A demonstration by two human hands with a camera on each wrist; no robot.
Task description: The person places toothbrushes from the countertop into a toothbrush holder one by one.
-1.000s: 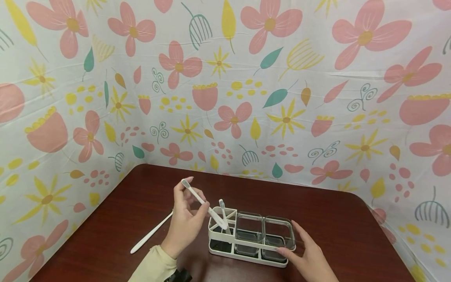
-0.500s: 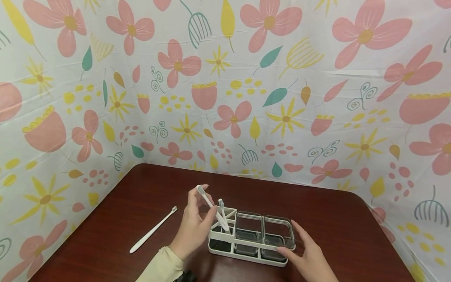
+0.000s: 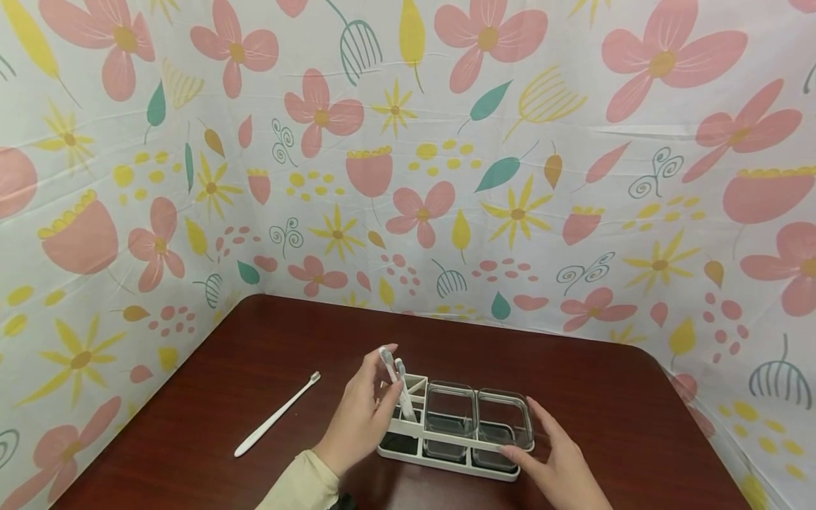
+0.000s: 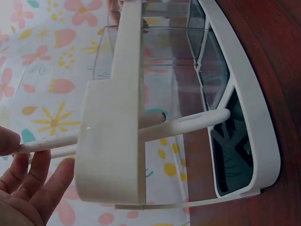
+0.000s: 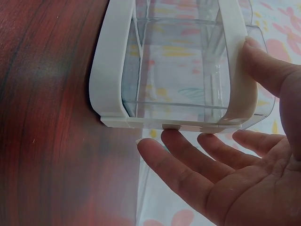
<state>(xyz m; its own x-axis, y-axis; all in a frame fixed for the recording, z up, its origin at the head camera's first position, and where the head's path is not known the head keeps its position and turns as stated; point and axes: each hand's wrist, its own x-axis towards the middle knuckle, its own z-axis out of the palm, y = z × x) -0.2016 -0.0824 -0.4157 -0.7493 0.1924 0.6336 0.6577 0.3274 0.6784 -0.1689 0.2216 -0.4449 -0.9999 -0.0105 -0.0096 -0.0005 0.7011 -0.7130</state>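
Observation:
My left hand (image 3: 360,418) pinches a white toothbrush (image 3: 389,361) over the left end of a white toothbrush holder (image 3: 401,427). The bristle head points up and the handle reaches down into the divided section. A second toothbrush (image 3: 400,367) leans close beside it in the same section. From the left wrist, one handle (image 4: 193,123) reaches the dark base, while the other ends partway down; which one I pinch cannot be told there. My right hand (image 3: 561,464) grips the holder's right end, thumb on the upper frame (image 5: 242,89) and fingertips along the end.
Another white toothbrush (image 3: 277,416) lies on the dark red-brown table (image 3: 210,397), left of the holder. Two clear cups, the left one (image 3: 451,407) and the right one (image 3: 506,418), sit in the holder. Flower-patterned cloth (image 3: 414,142) hangs behind the table.
My left hand has moved right and down, bringing the toothbrush more upright and its handle lower into the holder. The right hand stays on the holder's end.

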